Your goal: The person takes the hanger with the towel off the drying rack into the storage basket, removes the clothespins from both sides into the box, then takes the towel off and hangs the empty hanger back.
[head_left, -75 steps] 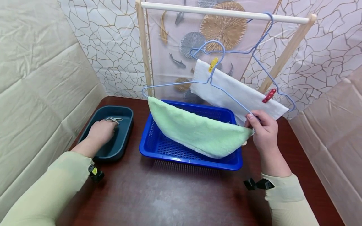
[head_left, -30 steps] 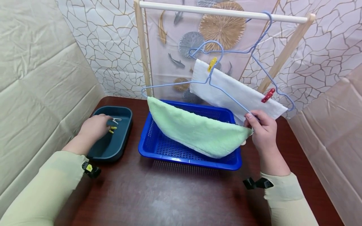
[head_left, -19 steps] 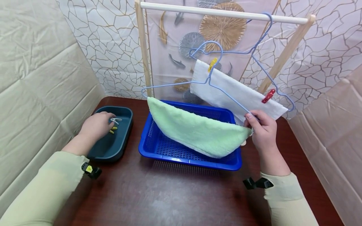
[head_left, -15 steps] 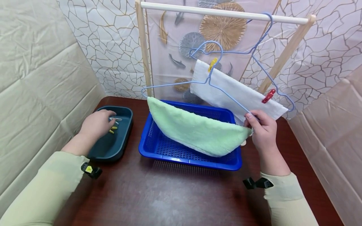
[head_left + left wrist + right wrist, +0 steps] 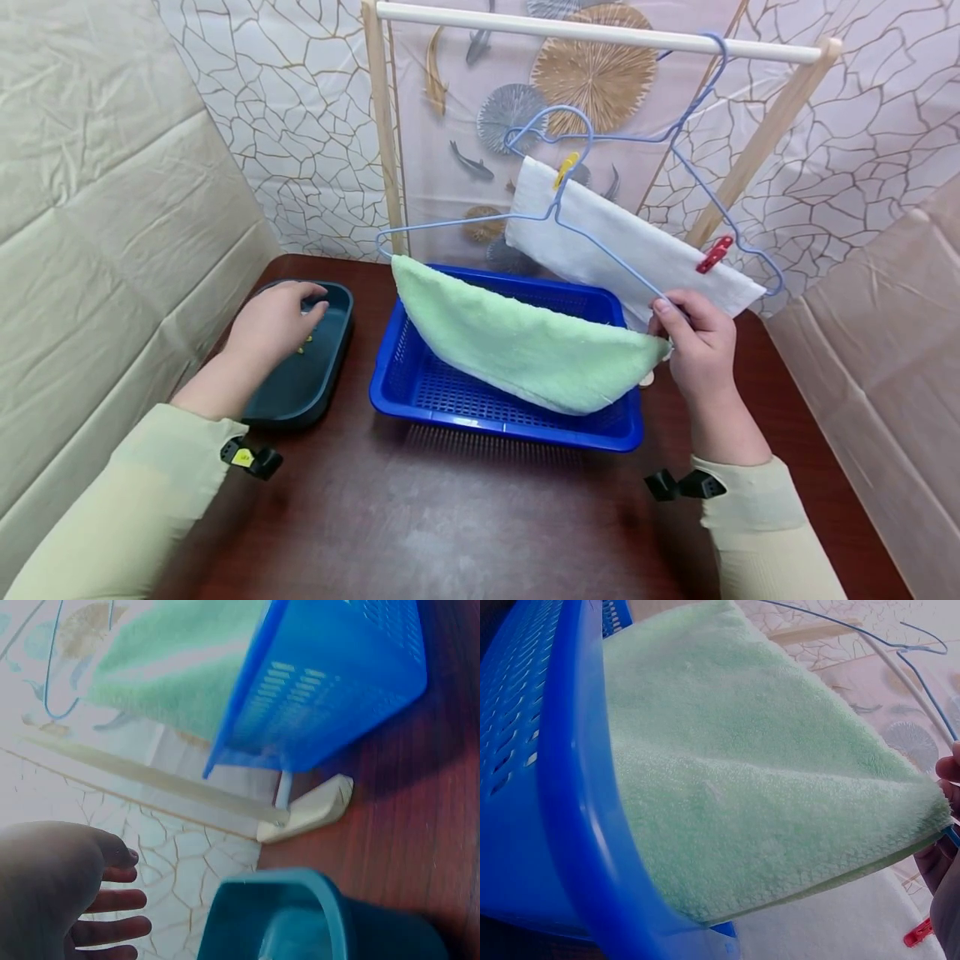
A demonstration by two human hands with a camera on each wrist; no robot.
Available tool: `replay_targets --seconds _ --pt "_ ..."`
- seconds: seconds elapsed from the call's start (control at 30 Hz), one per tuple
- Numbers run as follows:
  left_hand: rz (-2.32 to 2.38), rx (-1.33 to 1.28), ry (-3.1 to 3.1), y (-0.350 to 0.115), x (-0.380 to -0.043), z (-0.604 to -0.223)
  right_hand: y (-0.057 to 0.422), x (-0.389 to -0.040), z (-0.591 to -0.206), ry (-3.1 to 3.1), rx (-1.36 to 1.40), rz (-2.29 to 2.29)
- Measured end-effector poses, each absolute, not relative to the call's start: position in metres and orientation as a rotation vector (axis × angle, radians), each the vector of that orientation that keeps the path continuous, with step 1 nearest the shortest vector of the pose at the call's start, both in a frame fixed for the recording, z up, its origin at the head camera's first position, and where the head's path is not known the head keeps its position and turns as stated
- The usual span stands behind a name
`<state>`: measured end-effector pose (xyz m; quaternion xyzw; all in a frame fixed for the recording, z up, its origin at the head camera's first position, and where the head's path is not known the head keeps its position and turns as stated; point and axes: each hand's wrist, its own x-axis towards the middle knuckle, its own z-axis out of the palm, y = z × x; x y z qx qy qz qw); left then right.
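My right hand grips the lower right end of a blue wire clothes hanger together with a corner of the light green towel. The towel hangs folded over that hanger, partly in the blue basket. Over the dark teal tray is my left hand, its thumb and fingers apart. Nothing shows between them, and the left wrist view shows the fingers loosely extended. A yellow clothespin lies in the tray beneath the hand, partly hidden.
A wooden rack stands behind the basket. On its bar hangs another blue hanger with a white towel, held by a yellow clothespin and a red clothespin. Fabric walls close in both sides of the brown table.
My left hand has risen from inside the tray and shifted a little right, its thumb and fingers spreading. It now covers most of the white clothespin. My right hand keeps its grip.
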<state>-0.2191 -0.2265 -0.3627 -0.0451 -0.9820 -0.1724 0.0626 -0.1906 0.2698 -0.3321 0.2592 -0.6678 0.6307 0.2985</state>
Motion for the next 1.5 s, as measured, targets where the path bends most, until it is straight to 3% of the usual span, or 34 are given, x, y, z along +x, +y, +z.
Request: replay_targets --seconds 1.5 --pt "-1.169 -0.156 -2.708 -0.149 -0.221 -0.34 0.263 -0.191 -0.325 -1.782 0.694 1.651"
